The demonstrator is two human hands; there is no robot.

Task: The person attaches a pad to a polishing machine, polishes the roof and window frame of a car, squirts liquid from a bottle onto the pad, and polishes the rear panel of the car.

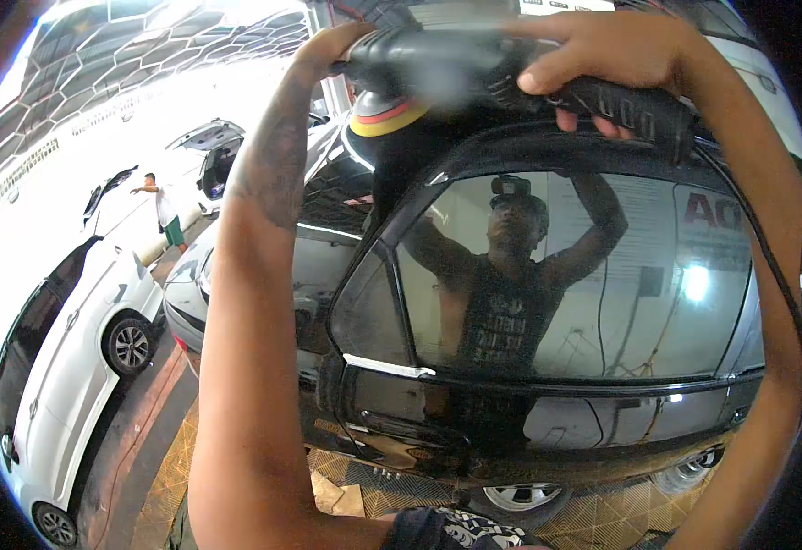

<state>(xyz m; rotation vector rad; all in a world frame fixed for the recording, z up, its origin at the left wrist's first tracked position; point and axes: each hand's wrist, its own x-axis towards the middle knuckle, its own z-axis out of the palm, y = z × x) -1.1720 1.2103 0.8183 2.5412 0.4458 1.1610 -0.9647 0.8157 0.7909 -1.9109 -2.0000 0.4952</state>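
Both hands hold a black car polisher (438,64) up at the roof of a black car (438,417). My right hand (616,60) wraps round its rear handle, with the thumb along the near side. At the head end, my left hand (335,46) grips the front; most of its fingers are hidden. A yellow and red polishing pad (387,117) shows below the head, close to the roof; whether it touches cannot be made out. The power cord (751,206) trails from the handle past my right arm. White tape (387,367) runs below the rear side window (584,302).
A white car (80,339) stands to the left, and a grey car (186,284) sits behind the black one. Farther back, a person (166,215) in green shorts stands near an open vehicle (222,165). Cardboard (337,495) lies on the patterned floor (167,486).
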